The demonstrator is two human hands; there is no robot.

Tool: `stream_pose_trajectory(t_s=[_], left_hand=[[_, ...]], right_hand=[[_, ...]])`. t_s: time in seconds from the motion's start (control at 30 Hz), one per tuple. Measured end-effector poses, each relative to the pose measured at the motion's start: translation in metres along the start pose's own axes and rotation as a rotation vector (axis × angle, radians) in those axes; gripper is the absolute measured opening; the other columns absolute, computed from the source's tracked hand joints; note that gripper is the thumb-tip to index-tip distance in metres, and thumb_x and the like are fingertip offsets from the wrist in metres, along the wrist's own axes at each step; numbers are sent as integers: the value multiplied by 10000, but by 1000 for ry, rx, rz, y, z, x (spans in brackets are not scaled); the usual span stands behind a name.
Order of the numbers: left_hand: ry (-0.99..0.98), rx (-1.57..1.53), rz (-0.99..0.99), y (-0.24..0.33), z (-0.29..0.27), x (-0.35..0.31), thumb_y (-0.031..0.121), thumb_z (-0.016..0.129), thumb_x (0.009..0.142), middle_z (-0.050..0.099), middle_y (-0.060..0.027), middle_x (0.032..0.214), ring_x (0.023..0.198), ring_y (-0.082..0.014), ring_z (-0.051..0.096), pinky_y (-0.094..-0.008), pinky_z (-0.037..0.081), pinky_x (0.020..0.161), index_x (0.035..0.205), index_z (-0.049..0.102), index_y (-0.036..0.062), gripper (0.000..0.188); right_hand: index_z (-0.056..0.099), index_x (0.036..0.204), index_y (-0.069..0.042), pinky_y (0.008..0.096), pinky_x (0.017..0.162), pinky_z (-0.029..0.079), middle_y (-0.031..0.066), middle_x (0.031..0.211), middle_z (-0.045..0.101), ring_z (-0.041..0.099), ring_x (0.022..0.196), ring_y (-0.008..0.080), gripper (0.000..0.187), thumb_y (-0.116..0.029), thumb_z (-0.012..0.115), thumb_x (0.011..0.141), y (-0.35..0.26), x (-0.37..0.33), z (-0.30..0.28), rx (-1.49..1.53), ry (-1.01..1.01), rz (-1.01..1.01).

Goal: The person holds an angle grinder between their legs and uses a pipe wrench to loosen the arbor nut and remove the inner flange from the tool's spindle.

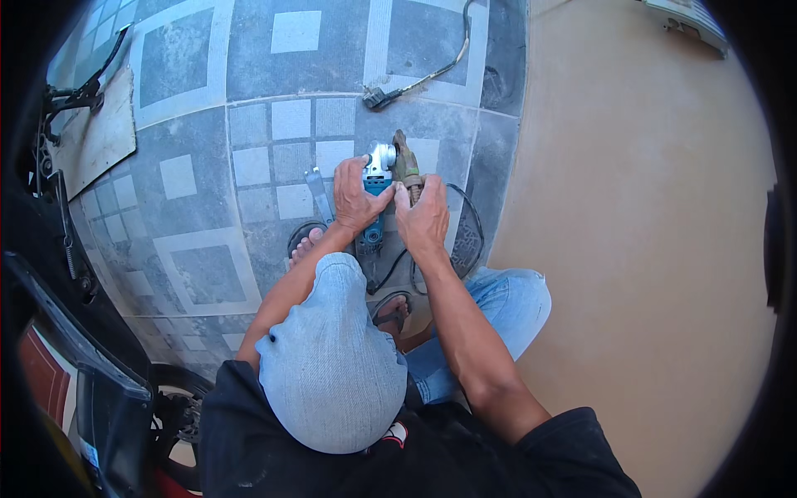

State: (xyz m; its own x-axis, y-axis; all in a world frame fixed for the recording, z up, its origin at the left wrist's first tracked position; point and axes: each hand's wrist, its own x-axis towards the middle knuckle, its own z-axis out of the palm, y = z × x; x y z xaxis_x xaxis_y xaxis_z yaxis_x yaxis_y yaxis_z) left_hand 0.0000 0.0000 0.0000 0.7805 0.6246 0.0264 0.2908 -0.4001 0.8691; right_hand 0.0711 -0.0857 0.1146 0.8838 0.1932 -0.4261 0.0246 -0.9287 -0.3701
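Left hand (357, 197) clamped around blue angle grinder (378, 178), steadying it on tiled floor (199, 124); right hand (423, 217), beside grinder, pinching brown metal fitting (407, 166) against its head.

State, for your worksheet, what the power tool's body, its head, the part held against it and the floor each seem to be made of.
Angle grinder: teal body, probably moulded plastic, with an even matte colour under the left hand.
Grinder head: bare metal, silvery and shiny.
Brown part at the right hand: likely brass or rusted metal; dull, hard to tell.
Floor: grey patterned tiles, ceramic or cement, with visible joints.
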Motion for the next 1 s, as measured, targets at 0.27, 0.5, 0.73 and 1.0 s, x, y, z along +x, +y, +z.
stream_pose_trajectory(t_s=[0.27,0.5,0.73,1.0], left_hand=[[8,-3,-21,9,4,-7,242,880,659,581,-188,1118,1054,-397,557,-488,450,936,1202,544,10,680],[10,6,5,2,3,0,224,873,662,578,-185,1113,1051,-394,556,-490,449,940,1205,539,6,673],[47,17,39,-2,3,-1,246,886,666,584,-191,1088,1015,-398,569,-484,461,906,1209,547,4,684],[66,11,56,1,3,1,250,893,670,589,-186,1064,985,-394,579,-473,470,874,1198,554,8,673]], right_hand=[[538,1045,54,562,824,490,316,1039,599,617,931,512,366,-292,633,973,15,1,-5,-5,20,-28],[542,1048,62,567,829,495,347,1072,600,620,947,531,370,-295,616,986,9,16,-5,-18,-22,-21],[511,1080,38,573,813,508,314,1065,584,623,943,526,407,-323,655,961,-4,0,-1,-37,-18,-35],[528,1060,28,571,811,511,297,1060,579,618,929,513,407,-331,679,942,6,3,2,-55,3,-59]])
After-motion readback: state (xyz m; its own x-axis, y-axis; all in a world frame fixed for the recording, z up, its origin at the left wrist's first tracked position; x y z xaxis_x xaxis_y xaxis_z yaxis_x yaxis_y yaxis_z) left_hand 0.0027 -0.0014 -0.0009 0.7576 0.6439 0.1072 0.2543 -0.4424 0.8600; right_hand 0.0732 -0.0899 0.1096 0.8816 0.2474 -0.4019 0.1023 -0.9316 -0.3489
